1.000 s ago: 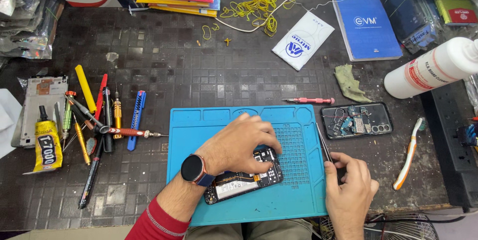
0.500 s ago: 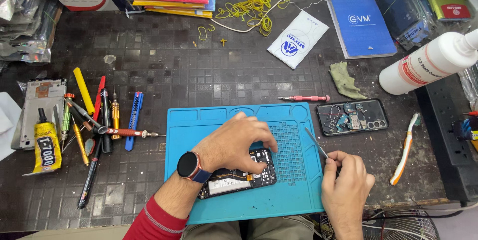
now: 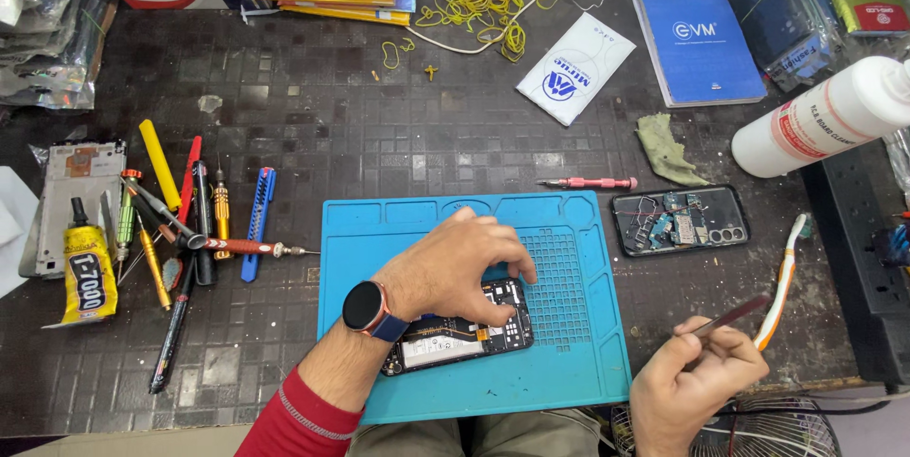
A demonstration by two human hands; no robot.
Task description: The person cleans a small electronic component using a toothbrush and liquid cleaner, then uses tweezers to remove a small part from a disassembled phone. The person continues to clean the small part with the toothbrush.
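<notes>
Blue mat [image 3: 588,362] carries the opened phone [image 3: 460,336]; left hand [image 3: 455,267] presses it flat; right hand [image 3: 697,376] pinches tweezers [image 3: 725,317]; a slipping tip might scratch the exposed board.

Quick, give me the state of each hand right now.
Left hand: fingers spread, pressing down on the opened black phone on the blue silicone mat.
Right hand: closed, pinching thin metal tweezers.

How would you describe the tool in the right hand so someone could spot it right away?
Start at the blue work mat in the middle of the dark table. Off its lower right corner, the right hand pinches thin metal tweezers. Unlike the white and orange toothbrush lying beside them, they are raised off the table.
</notes>
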